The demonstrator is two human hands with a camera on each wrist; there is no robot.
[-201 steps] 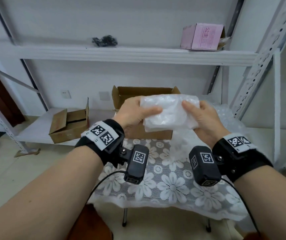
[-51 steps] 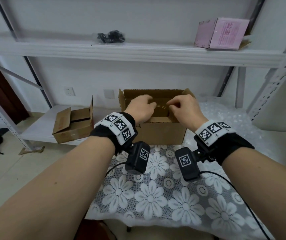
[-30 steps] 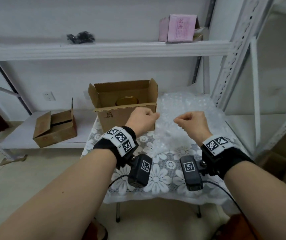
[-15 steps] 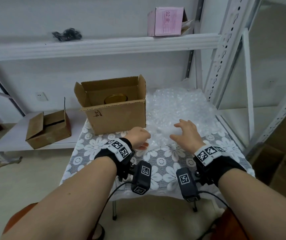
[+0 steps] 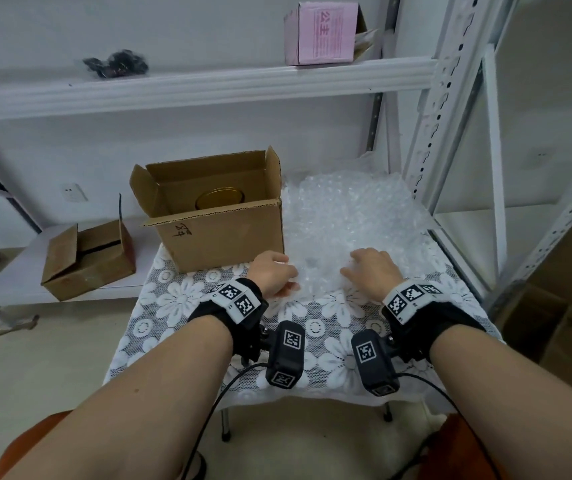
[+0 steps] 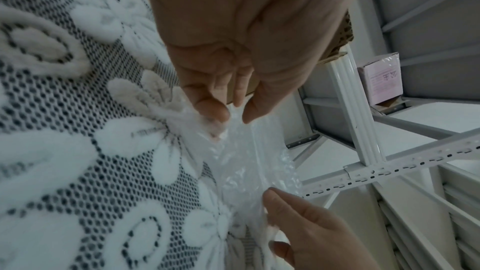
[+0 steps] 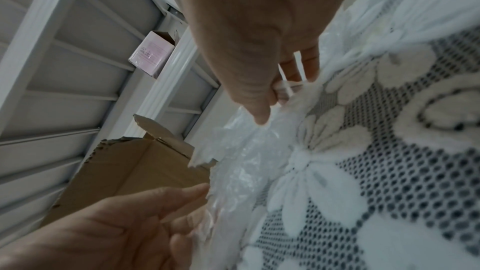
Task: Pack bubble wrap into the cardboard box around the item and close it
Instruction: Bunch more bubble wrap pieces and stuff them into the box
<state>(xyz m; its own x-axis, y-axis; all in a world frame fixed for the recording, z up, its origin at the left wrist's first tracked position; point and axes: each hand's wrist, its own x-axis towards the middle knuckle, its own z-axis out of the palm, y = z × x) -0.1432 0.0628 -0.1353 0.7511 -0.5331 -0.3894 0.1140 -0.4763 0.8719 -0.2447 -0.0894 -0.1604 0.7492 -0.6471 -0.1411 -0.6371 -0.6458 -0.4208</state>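
Clear bubble wrap (image 5: 343, 220) spread flat, its near edge lifted under the fingertips (image 6: 210, 110), open brown cardboard box (image 5: 222, 223) upright just beyond the left fingers, gold-lidded item (image 5: 220, 199) inside

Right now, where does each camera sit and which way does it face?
Head: worn high, looking down at the cardboard box, bubble wrap and both forearms.
Left wrist: under the left hand, looking along its fingers at the wrap edge.
Right wrist: under the right hand, facing the same edge.
Shared: each wrist view shows the opposite hand and the pink box.
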